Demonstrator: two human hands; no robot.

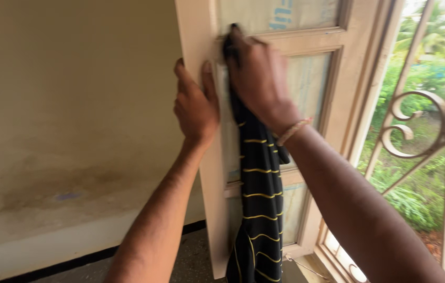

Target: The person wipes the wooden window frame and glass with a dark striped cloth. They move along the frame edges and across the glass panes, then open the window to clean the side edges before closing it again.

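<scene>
Nearest to me, my two forearms rose into the frame from below. My left hand (195, 102) was clamped on the free edge of the open window shutter (201, 173), fingers wrapped round to the far side and the thumb lying flat on its front face. Just beside it, my right hand (258, 78) pressed a dark cloth with thin yellow stripes (258, 209) against the shutter's upper frame, fingers spread over the bunched top of it; a braided band (293, 131) sat on that wrist. The rest of the cloth hung straight down the shutter's face, past my right forearm, almost to the bottom of the view.

The shutter itself was pale cream wood with frosted panes (306, 78) set in its frame, standing nearly edge-on to me. To its left ran a stained cream wall (65, 131) with a black skirting line along the speckled floor. On the right, beyond the shutter, a cream scrolled metal grille (416, 126) covered the opening, and past it I saw green plants outside.
</scene>
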